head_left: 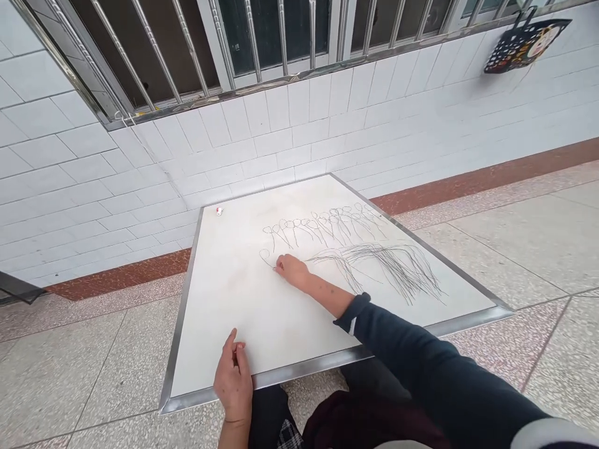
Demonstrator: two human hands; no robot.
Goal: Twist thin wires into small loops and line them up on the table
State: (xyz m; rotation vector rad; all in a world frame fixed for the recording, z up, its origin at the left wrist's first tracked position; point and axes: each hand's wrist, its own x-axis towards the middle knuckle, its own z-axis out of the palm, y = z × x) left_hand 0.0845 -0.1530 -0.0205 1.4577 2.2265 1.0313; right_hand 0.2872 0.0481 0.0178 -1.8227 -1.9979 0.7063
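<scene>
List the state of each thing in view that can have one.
Single thin dark wire: looped, pinched.
Right hand: closed on that wire.
Left hand: partly open, seemingly empty.
Row of thin dark wires: looped, overlapping, laid flat.
Bunch of thin dark wires: loose, unlooped, fanned out.
Black multicoloured-patterned bag: hanging.
White metal-edged tabletop: partly covered.

Desk [219,312]: off-white top, silver-grey rim [304,369]. Wires [390,274]: dark grey. Right sleeve [407,343]: navy, with a white stripe at the cuff. Wall [299,112]: white tile, thin grey joint lines. Skirting [121,274]: reddish brown, mottled. Floor [47,374]: speckled pale grey, pinkish bands. Bag [510,53]: black, multicoloured spots. Window bars [282,37]: silver. Cloth [289,434]: black-and-white check.
</scene>
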